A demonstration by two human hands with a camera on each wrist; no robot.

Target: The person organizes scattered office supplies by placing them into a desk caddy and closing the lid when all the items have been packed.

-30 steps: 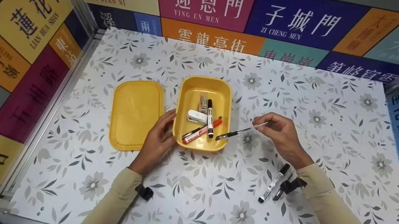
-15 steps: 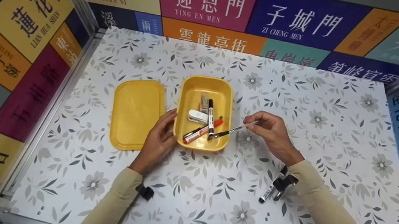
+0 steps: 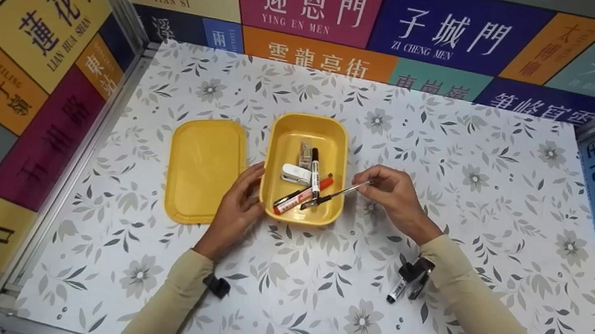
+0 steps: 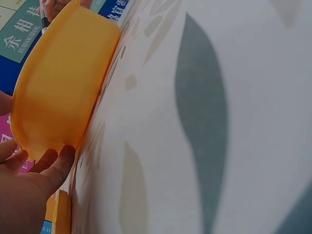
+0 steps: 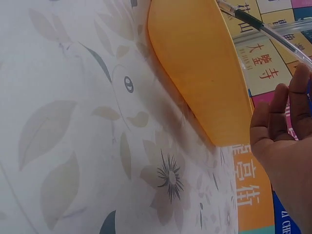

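"Right hand (image 3: 398,199) is pinching the pen (image 3: 348,190) by one end, half over the yellow box (image 3: 283,134)."

"Left hand (image 3: 237,208) lies loose against the box's side."

"Held so endwise, the pen could snag the box and twist."

A plain beige sleeve (image 3: 164,301) shows at lower left, a matching sleeve (image 3: 489,315) at lower right. A small black device (image 3: 217,286) sits near each cuff (image 3: 200,258).

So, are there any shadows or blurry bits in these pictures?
Head view: fairly sharp, with the big wall lettering readable; right wrist view: a soft shadow on the floral tablecloth beside the yellow plastic box; left wrist view: greyer-looking, and the large leaf print soft-edged.
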